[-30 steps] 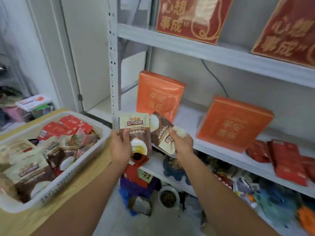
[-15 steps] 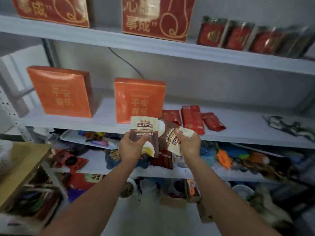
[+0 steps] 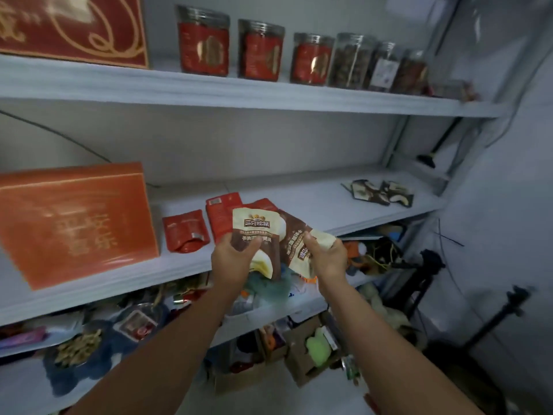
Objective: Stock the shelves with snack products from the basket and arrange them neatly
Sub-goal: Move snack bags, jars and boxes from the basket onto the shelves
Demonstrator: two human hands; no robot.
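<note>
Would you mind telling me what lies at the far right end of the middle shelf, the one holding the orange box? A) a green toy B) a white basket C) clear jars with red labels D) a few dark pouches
D: a small cluster of dark pouches lies flat at the right end of the middle shelf, while the jars stand on the shelf above.

- White middle shelf (image 3: 329,202) carries an orange box (image 3: 74,223), standing upright.
- Red pouches (image 3: 185,230) lie flat just right of the orange box.
- Dark pouches (image 3: 380,193) lie well right of it.
- Upper shelf (image 3: 239,94), above it, holds jars (image 3: 260,50).
</note>
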